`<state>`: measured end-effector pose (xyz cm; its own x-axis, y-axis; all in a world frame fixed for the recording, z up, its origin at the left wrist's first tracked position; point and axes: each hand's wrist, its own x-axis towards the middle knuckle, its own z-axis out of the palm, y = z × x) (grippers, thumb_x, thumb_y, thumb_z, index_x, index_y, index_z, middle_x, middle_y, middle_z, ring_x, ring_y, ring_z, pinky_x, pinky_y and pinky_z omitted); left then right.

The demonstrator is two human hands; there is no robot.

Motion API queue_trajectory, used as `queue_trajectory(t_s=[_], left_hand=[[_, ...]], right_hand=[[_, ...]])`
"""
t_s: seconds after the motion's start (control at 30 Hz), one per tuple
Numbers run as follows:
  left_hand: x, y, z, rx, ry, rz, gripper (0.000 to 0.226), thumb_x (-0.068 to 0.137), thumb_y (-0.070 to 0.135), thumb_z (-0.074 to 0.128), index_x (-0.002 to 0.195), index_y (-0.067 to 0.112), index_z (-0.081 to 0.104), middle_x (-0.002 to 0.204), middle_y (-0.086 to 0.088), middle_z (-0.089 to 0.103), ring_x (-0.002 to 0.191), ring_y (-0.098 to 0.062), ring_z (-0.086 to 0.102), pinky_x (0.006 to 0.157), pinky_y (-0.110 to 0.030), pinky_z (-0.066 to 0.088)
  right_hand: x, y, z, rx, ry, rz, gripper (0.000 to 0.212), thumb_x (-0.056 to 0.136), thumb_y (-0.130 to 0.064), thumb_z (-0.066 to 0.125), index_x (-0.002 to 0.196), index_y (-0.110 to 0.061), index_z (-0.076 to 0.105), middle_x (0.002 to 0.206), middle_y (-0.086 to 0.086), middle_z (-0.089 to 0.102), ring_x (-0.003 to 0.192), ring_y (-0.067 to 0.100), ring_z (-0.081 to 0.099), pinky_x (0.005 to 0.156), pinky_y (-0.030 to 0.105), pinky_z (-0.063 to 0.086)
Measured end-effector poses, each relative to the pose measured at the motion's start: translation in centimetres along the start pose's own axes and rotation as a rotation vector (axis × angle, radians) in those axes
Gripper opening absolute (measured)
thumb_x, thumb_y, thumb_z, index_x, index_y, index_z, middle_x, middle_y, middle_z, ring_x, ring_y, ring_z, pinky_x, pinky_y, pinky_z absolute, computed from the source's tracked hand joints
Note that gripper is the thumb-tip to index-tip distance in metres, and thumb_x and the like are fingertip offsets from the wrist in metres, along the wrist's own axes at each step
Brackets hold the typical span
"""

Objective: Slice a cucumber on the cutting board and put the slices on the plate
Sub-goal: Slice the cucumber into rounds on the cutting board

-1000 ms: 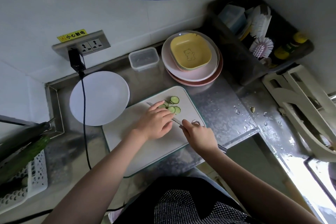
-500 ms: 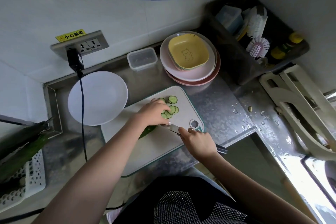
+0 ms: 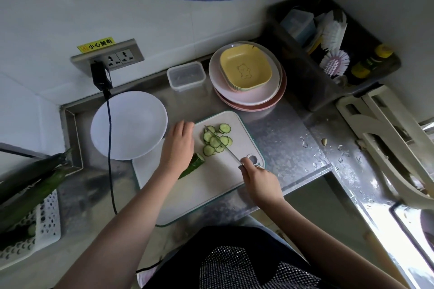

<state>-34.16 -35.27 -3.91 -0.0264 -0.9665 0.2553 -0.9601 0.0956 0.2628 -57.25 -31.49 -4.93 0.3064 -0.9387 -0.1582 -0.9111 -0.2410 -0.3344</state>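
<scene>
Steel surface (image 3: 277, 145) bearing white cutting board (image 3: 211, 185); cucumber slices (image 3: 216, 139) heaped at far end, uncut cucumber (image 3: 193, 164) beneath left hand (image 3: 179, 145), fingers loosely spread; right hand (image 3: 259, 177) gripping knife (image 3: 225, 145); empty plate (image 3: 129, 124) at left.

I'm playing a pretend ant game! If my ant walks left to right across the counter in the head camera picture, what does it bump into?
White basket → white plate → left hand → cucumber slices → right hand → water drops.

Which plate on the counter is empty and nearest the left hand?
The white plate, left of the cutting board beside the left hand; the others are stacked.
</scene>
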Motion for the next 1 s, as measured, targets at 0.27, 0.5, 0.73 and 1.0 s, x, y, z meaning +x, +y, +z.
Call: queue_trajectory(t_s=[0.27, 0.5, 0.73, 1.0], left_hand=[[-6.9, -1.8, 1.9, 0.13, -0.192, 0.446, 0.027, 0.068, 0.019, 0.057, 0.093, 0.012, 0.051, 0.088, -0.008, 0.059, 0.086, -0.025, 0.044, 0.063, -0.034, 0.053], [-6.7, -1.8, 1.2, 0.208, -0.133, 0.451, 0.043, 0.074, 0.007, 0.036, 0.1, 0.007, 0.071, 0.1, -0.011, 0.068, 0.1, -0.027, 0.043, 0.068, -0.032, 0.056], [-7.1, -1.9, 2.1, 0.132, -0.113, 0.355, 0.018, 0.078, 0.004, 0.043, 0.094, 0.012, 0.045, 0.08, -0.007, 0.057, 0.086, -0.024, 0.045, 0.056, -0.034, 0.053], [-6.8, -2.3, 2.5, 0.137, -0.086, 0.393, 0.02, 0.077, 0.0, 0.038, 0.094, 0.01, 0.044, 0.078, -0.009, 0.057, 0.084, -0.025, 0.043, 0.057, -0.033, 0.053]], right_hand=[[0.0, -4.0, 0.9, 0.016, -0.072, -0.189, 0.024, 0.1, -0.032, 0.039, 0.113, -0.013, 0.048, 0.078, 0.015, 0.064, 0.061, 0.04, 0.062, 0.05, 0.035, 0.041], [-0.8, -5.4, 0.5, -0.11, -0.23, -0.193, 0.027, 0.102, -0.024, 0.031, 0.128, -0.017, 0.033, 0.092, 0.013, 0.058, 0.075, 0.037, 0.064, 0.054, 0.035, 0.037], [-0.8, -6.2, 1.6, -0.13, -0.273, -0.101, 0.03, 0.096, -0.007, 0.041, 0.123, -0.015, 0.031, 0.079, 0.008, 0.043, 0.06, 0.034, 0.052, 0.052, 0.036, 0.035], [-0.9, -6.6, 1.3, -0.125, -0.285, -0.088, 0.031, 0.095, -0.004, 0.038, 0.123, -0.014, 0.03, 0.083, 0.011, 0.047, 0.068, 0.035, 0.059, 0.054, 0.036, 0.035]])
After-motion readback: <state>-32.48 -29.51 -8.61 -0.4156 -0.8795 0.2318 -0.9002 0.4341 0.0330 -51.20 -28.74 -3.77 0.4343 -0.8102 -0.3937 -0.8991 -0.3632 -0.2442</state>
